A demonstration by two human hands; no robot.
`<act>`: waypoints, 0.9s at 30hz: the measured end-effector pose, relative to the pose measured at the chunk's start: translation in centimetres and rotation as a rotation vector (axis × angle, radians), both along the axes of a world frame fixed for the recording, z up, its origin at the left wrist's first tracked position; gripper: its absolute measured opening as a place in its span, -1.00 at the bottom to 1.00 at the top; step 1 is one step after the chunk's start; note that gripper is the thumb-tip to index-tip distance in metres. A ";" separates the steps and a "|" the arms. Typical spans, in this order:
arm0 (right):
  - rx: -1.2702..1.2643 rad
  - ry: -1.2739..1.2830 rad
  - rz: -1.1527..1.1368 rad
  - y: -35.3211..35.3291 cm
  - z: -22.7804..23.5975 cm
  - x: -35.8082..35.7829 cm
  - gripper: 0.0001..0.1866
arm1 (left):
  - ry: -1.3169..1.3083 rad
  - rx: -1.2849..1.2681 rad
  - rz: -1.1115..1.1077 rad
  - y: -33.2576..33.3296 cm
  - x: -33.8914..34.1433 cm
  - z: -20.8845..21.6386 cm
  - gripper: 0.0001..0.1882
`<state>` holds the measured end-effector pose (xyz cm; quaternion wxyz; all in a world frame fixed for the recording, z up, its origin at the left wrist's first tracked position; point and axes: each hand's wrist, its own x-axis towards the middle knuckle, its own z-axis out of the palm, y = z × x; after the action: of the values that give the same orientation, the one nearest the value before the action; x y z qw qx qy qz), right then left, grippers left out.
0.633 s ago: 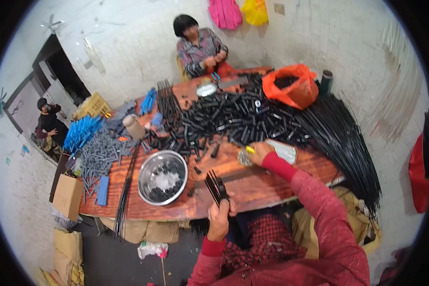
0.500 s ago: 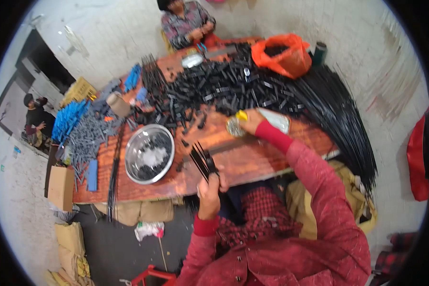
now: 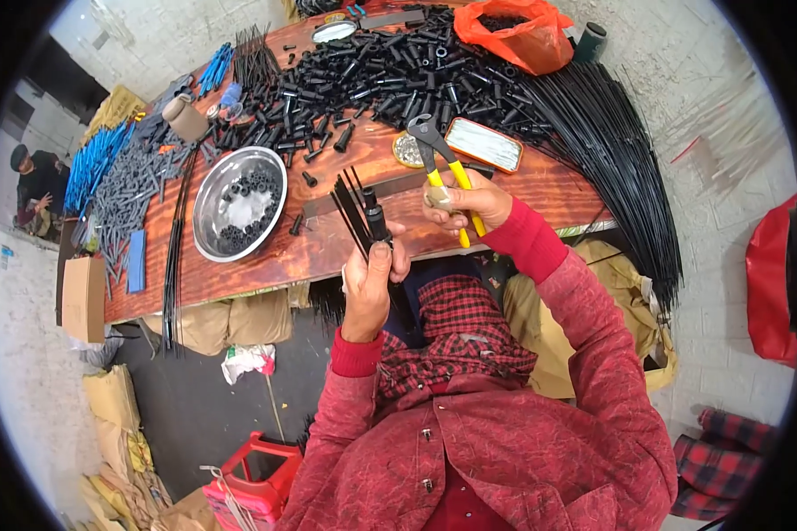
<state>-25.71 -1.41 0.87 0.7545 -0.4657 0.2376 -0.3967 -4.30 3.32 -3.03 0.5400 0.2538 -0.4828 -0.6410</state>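
Note:
My left hand (image 3: pixel 369 285) is closed around several thin black rods (image 3: pixel 351 212) and a short black tubular plastic part (image 3: pixel 376 219), all pointing upward above the table's near edge. To its right, my right hand (image 3: pixel 478 205) grips a pair of pliers (image 3: pixel 461 174) by the yellow handles. Their grey jaws point up and away, parted a little. Just behind the jaws stand a small round dish of tiny metal pieces (image 3: pixel 406 150) and a rectangular tray of thin white pieces (image 3: pixel 485 145). Both hands are apart from each other.
A steel bowl (image 3: pixel 205 239) holding black rings and something white stands left on the wooden table (image 3: pixel 328 270). Behind lies a heap of black tubular parts (image 3: pixel 390 71) with an orange bag (image 3: pixel 540 44). Long black rods (image 3: pixel 620 150) hang off the right. A person (image 3: pixel 40 181) is far left.
My right hand has come up and back from the small round dish, bringing the pliers into plain sight. The left hand still holds the rods and tubular part. The view has tilted downward.

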 end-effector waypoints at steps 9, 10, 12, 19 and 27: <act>-0.104 0.365 -0.161 4.8 2.5 3.3 -0.77 | 0.022 -0.018 0.006 1.0 0.4 0.8 -0.56; -0.102 0.384 -0.155 5.0 2.4 3.4 -0.78 | 0.012 -0.017 0.013 1.0 0.4 0.8 -0.56; -0.115 0.374 -0.168 5.5 2.6 3.9 -0.77 | 0.005 -0.015 0.020 1.2 0.4 0.8 -0.56; -0.111 0.360 -0.186 5.6 2.6 4.6 -0.73 | -0.036 -0.014 0.032 1.5 0.5 0.4 -0.57; -0.070 0.351 -0.184 5.4 1.9 4.3 -0.64 | -0.051 -0.006 0.047 1.8 0.4 1.1 -0.60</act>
<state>-21.44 3.96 2.75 0.6453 -0.5302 0.3931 -0.3847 -3.92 5.14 -1.97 0.5432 0.2797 -0.4924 -0.6199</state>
